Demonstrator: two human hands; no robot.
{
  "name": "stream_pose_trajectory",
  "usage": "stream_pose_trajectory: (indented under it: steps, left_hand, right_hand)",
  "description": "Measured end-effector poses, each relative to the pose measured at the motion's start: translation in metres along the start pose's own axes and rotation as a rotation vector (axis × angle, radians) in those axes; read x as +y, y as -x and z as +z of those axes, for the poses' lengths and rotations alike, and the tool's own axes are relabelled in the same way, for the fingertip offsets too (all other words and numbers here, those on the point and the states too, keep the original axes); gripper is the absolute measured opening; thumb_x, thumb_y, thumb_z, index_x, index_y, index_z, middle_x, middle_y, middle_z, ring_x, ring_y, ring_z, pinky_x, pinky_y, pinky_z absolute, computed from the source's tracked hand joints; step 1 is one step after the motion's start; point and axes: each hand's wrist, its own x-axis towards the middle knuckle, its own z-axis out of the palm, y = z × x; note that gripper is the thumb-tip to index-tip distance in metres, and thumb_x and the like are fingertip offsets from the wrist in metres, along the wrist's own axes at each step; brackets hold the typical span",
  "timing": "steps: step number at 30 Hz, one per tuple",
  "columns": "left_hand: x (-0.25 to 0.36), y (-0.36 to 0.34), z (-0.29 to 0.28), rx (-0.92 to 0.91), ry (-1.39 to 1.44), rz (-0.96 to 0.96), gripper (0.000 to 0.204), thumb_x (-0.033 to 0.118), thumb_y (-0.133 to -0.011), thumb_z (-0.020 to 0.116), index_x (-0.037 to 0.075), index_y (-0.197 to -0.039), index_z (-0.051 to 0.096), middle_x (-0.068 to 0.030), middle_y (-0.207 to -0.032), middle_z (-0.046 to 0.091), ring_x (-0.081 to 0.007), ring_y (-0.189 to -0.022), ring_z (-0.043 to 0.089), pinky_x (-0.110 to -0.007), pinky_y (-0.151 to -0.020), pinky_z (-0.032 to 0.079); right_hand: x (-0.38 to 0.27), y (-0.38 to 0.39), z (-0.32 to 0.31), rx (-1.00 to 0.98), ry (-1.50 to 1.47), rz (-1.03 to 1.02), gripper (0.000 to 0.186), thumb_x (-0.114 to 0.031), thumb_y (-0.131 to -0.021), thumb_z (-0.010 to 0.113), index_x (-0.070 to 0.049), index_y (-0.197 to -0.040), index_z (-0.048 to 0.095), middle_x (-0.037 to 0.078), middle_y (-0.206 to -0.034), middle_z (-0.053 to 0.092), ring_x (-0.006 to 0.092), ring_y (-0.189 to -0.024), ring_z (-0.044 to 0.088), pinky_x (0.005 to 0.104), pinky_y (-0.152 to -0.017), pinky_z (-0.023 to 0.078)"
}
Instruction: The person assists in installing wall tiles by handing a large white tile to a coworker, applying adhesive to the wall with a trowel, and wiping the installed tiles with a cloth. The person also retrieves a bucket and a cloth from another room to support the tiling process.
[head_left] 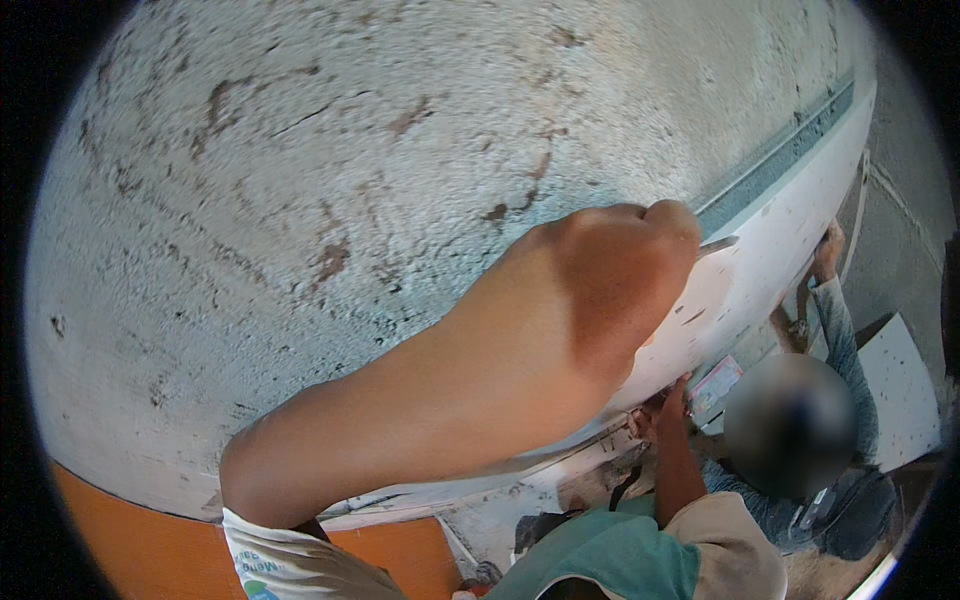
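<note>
My left arm reaches up across a rough, pitted grey wall (300,180). At its end my left hand (635,275) is closed in a fist, with the fingers mostly turned away from view. A thin grey pointed tool (718,246) juts out past the knuckles, over the upper edge of a long white panel (770,250). Along that edge runs a smooth blue-grey strip (780,160). Lower down, my right hand (665,410) is at the panel's lower edge; its fingers are small and partly hidden, so its grip is unclear.
Close by on the right is another person with a grey-blue sleeve (845,330), one hand (828,250) raised to the panel. A speckled white board (900,385) stands behind that person. Orange surfaces (130,540) lie below the wall at lower left.
</note>
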Motion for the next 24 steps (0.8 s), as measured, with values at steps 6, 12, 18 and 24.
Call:
stream_pose_trajectory:
  steps: [6,12,18,24]
  left_hand:
    - [0.005,-0.004,0.002,0.047,-0.173,0.138,0.033,0.005,-0.073,0.071,0.0,-0.092,0.045,-0.0211,-0.086,0.059,-0.043,-0.083,0.06,-0.047,-0.069,0.047]
    - [0.005,-0.009,0.001,0.01,-0.243,0.112,0.034,0.005,-0.073,0.072,0.001,-0.093,0.045,-0.0215,-0.086,0.059,-0.0426,-0.084,0.061,-0.045,-0.07,0.049]
    - [0.0,0.007,-0.009,-0.033,-0.204,0.016,0.032,0.005,-0.071,0.074,0.001,-0.09,0.047,-0.0188,-0.079,0.06,-0.04,-0.079,0.062,-0.042,-0.066,0.049]
    - [-0.002,-0.007,-0.002,-0.04,-0.211,0.023,0.033,0.006,-0.069,0.077,0.001,-0.085,0.048,-0.0174,-0.079,0.062,-0.0381,-0.076,0.064,-0.039,-0.063,0.05]
  right_hand:
    - [-0.019,0.035,0.012,0.086,0.083,0.119,0.098,-0.093,-0.069,0.034,-0.016,-0.128,0.048,0.013,-0.12,0.053,0.0306,-0.092,0.05,0.0457,-0.058,0.044]
    - [-0.007,0.006,-0.006,0.07,0.051,0.078,0.099,-0.091,-0.07,0.036,-0.014,-0.131,0.045,0.013,-0.123,0.053,0.0324,-0.093,0.051,0.0465,-0.057,0.045]
    - [-0.001,0.011,-0.003,0.034,0.048,0.14,0.098,-0.089,-0.071,0.04,-0.012,-0.132,0.046,0.012,-0.121,0.056,0.0328,-0.089,0.054,0.0484,-0.056,0.046]
    - [-0.004,0.01,0.007,0.143,0.045,0.045,0.095,-0.087,-0.074,0.043,-0.011,-0.13,0.049,0.012,-0.119,0.056,0.0325,-0.091,0.055,0.0496,-0.06,0.047]
